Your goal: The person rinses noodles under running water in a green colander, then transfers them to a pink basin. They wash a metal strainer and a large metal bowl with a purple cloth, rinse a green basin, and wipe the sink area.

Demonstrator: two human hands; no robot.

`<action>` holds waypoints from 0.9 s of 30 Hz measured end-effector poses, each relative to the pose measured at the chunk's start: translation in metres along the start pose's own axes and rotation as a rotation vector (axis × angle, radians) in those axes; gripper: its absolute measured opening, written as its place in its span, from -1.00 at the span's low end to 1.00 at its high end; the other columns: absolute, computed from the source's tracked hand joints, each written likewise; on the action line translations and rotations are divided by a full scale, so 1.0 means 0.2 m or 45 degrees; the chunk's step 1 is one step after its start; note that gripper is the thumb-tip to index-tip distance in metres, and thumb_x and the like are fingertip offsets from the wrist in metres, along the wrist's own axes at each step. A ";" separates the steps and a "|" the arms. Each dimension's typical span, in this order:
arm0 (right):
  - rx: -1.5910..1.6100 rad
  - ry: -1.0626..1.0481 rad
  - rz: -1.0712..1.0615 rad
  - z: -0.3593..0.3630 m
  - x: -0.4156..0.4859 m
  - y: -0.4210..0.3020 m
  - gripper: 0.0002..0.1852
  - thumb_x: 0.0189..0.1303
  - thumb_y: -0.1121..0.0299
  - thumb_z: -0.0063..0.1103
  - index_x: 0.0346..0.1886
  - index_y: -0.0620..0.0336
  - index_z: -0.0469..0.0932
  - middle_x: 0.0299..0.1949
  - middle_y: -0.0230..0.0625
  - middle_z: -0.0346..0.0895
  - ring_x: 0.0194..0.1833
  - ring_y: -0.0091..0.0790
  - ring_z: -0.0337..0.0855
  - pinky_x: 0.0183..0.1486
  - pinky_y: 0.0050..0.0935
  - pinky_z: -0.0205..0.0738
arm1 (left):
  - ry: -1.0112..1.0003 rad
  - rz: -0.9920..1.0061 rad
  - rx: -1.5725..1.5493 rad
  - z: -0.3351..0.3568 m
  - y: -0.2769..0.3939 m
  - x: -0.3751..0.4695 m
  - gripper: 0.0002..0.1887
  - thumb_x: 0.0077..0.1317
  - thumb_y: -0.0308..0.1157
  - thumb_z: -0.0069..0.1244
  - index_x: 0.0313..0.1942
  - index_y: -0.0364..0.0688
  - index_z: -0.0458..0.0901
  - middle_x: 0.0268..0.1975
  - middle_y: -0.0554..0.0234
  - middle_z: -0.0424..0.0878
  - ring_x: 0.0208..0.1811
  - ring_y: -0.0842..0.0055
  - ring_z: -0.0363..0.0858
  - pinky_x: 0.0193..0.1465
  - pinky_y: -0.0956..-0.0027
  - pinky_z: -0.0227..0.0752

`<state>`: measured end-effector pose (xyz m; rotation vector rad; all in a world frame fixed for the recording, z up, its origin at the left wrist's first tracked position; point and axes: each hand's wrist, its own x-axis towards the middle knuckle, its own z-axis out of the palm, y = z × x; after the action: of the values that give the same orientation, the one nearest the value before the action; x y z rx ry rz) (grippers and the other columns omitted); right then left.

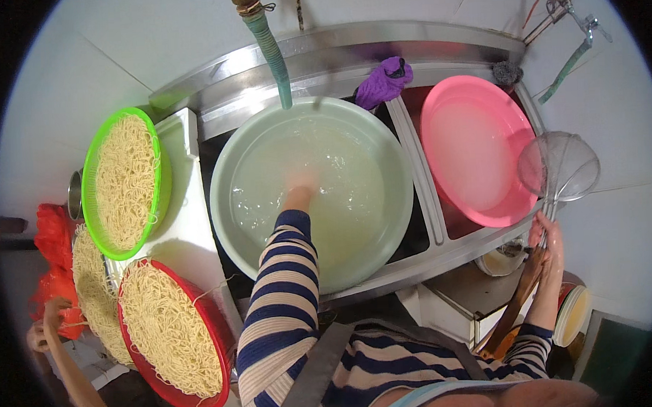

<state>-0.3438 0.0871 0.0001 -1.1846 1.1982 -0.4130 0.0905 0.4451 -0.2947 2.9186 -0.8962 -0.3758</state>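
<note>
Pale cloudy water fills a large light-green plastic basin before me. My left hand is in that water up to the wrist. Its fingers are blurred under the surface, so whether they hold anything is hidden. On the right, my right hand grips the handle of a wire-mesh strainer. The strainer's round mesh head points away from me and overlaps the right rim of a pink plastic basin in view. Whitish liquid lies in the pink basin.
At left are noodles in a green basket, a red basket and a further heap. Another person's hands are near a red plastic bag. A green hose hangs over the basin; a purple cloth sits behind.
</note>
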 end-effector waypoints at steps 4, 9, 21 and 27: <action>-0.248 -0.090 0.110 0.05 -0.02 0.07 -0.79 0.25 0.34 0.12 -0.43 0.21 0.36 -0.74 -0.41 0.26 -0.80 -0.50 0.29 -0.78 -0.46 0.19 | -0.039 -0.145 -0.042 0.04 -0.10 0.14 -0.56 0.36 -0.15 -0.19 0.20 -0.06 0.44 0.33 0.05 0.31 0.32 0.18 0.31 0.32 0.08 0.21; -1.033 -0.104 -0.076 0.03 0.07 0.12 -0.73 0.19 0.34 0.16 -0.53 0.30 0.40 -0.73 -0.23 0.37 -0.76 -0.30 0.45 -0.72 -0.30 0.33 | -0.526 -0.368 0.002 0.03 -0.07 0.11 -0.52 0.34 -0.10 -0.17 0.22 -0.03 0.44 0.35 0.06 0.28 0.30 0.17 0.34 0.28 0.03 0.27; -2.583 0.051 -0.306 0.21 0.47 0.20 -0.44 0.13 -0.15 0.13 -0.26 0.25 0.65 -0.19 -0.07 0.65 -0.08 -0.08 0.66 -0.04 -0.17 0.55 | -0.578 0.417 -0.350 0.30 0.44 -0.50 -0.66 0.25 -0.18 -0.12 -0.09 -0.12 0.64 0.00 0.00 0.60 0.03 0.20 0.57 0.06 0.12 0.41; -2.535 -0.063 -0.306 0.26 0.71 0.36 -0.40 0.21 -0.19 0.00 -0.24 0.24 0.66 -0.13 -0.04 0.63 -0.02 -0.07 0.63 -0.01 -0.16 0.52 | -1.042 0.574 -0.568 0.25 0.41 -0.64 -0.69 0.20 -0.22 -0.09 -0.15 -0.16 0.66 -0.08 -0.03 0.63 -0.05 0.17 0.60 0.00 0.11 0.44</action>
<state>-0.2674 0.0280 -0.1372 -2.9405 1.2357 0.9667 -0.0696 0.4500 -0.3056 2.0376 -1.2812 -1.5347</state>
